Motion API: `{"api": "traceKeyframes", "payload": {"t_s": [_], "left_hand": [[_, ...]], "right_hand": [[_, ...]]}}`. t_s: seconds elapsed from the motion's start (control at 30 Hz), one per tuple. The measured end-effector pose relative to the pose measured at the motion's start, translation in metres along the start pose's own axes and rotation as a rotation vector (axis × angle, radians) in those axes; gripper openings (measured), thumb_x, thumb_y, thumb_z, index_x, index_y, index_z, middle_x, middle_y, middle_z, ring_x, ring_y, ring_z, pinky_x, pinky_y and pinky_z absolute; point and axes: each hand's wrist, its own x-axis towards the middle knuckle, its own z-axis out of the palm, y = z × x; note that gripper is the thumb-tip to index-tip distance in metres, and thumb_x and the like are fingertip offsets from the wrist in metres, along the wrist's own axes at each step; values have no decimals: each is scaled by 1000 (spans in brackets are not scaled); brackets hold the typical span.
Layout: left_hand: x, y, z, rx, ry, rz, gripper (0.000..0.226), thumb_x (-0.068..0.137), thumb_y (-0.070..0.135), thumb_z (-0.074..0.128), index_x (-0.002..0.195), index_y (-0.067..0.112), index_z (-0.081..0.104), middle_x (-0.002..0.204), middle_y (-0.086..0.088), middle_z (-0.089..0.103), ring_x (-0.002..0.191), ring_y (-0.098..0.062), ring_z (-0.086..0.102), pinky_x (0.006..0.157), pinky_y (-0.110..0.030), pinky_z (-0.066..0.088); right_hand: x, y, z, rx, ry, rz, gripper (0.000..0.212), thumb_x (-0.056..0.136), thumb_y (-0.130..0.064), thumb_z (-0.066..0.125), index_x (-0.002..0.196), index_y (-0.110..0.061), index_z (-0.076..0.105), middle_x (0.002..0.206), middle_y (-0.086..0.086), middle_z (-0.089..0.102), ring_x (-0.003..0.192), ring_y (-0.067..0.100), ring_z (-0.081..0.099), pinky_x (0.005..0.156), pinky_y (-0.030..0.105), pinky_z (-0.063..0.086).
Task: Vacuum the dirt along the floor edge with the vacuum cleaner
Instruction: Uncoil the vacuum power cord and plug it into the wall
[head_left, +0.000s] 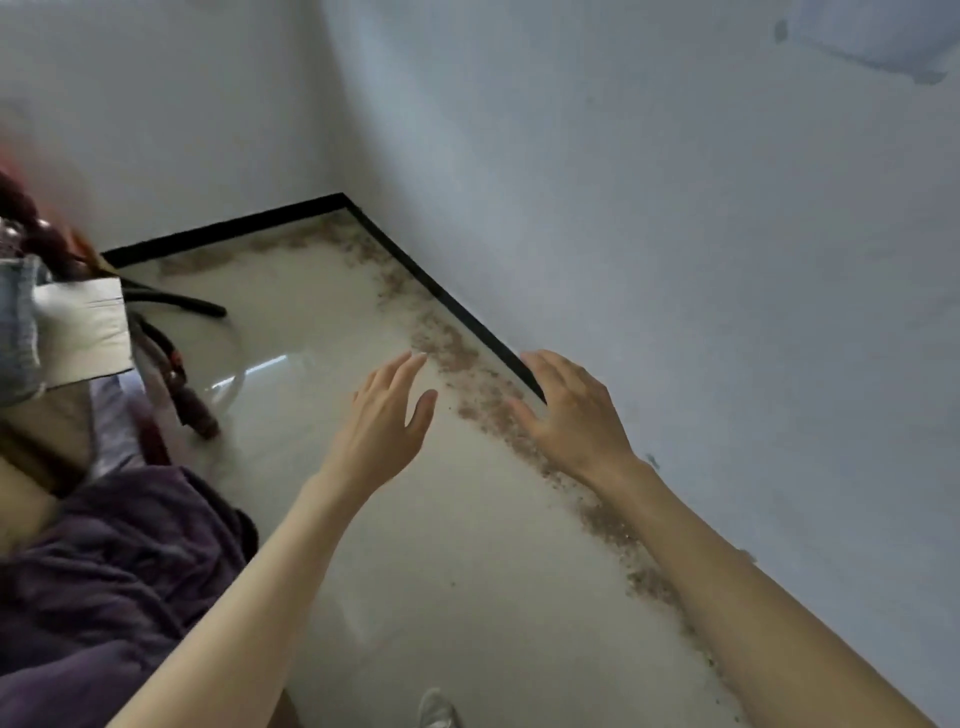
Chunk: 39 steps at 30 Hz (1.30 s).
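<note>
Head view, hands: the left hand (390, 410) and the right hand (571, 410) hover above the floor (415, 545) with fingers spread; each grip is wide and holds nothing.
Head view, dirt: brown dirt (457, 353) lies in a band on the floor along the black skirting (467, 317), from the far corner down the right wall and under the right forearm.
Head view, vacuum: a dark hose (182, 304) and a reddish tube (195, 405) lie on the floor at the left, well apart from both hands; whether these belong to the vacuum cleaner I cannot tell for sure.
Risk, scatter: the right hand hangs just over the band, so a low sweep would likely smear grit onto the clean tile.
Risk, reach: fetching the hose means turning left, and a purple cloth (119, 582) and a white shoe (439, 709) nearby could snag or tread dirt.
Risk, corner: the thickest dirt sits against the skirting, where a wide nozzle may miss it.
</note>
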Motion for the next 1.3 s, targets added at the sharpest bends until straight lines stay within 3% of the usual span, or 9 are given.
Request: {"api": "traceKeyframes", "payload": {"t_s": [0.4,0.83,1.3], "left_hand": [[90,-142,-57,124,80,-238,46,99,25,46,141,5,42,146,-12,42,137,-25,34,111,-33,25],[295,-264,-81,146,125,-430,48,100,26,45,144,7,38,150,-11,37,141,-24,30,115,-33,22],[444,-480,-183,214,250,-585,48,100,27,45,143,7,40,148,-11,40,140,-23,32,115,-37,25]], "right_hand": [[202,-88,68,51,-135,-278,60,99,-39,50,151,-17,32,155,5,34,144,19,29,118,41,20],[486,-145,118,50,-230,-473,59,99,-41,50,151,-19,33,154,3,36,143,18,30,118,38,19],[731,-333,199,41,-251,-694,59,99,-40,51,151,-18,34,154,4,37,142,18,32,117,38,20]]}}
